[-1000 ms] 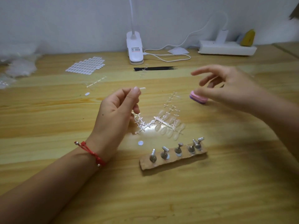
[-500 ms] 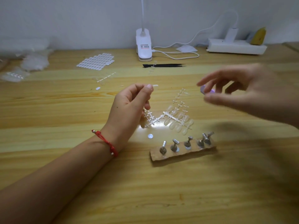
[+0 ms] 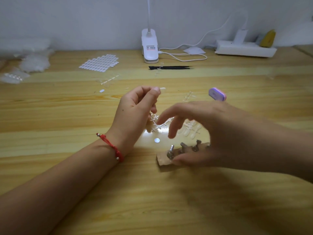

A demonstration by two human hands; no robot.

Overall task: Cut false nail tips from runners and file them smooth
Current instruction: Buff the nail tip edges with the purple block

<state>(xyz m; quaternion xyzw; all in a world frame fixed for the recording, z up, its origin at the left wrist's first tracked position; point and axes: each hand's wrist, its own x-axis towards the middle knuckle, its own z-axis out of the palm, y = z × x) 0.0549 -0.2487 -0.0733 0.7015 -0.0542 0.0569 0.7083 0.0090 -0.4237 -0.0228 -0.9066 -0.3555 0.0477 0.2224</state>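
My left hand [image 3: 135,112] pinches a clear false nail tip [image 3: 163,89] between thumb and forefinger, held up above the wooden table. Below it lies a clear runner with nail tips [image 3: 186,128], partly hidden by my right hand [image 3: 208,133]. That hand hovers with spread, relaxed fingers and holds nothing, over the runner and over a cardboard strip with several metal nail stands [image 3: 171,152]. A pink and purple buffer block [image 3: 217,94] lies on the table behind my right hand.
Black tweezers [image 3: 171,67], a white clip lamp [image 3: 149,48] with its cable, and a white power strip [image 3: 245,50] sit at the back. A sheet of white stickers [image 3: 100,62] and plastic bags [image 3: 33,62] lie at back left. Spare runner pieces [image 3: 108,80] are scattered mid-table.
My right hand has let go of the buffer block, which now lies on the table, and has moved down and left over the nail stands. My left hand keeps its pinch.
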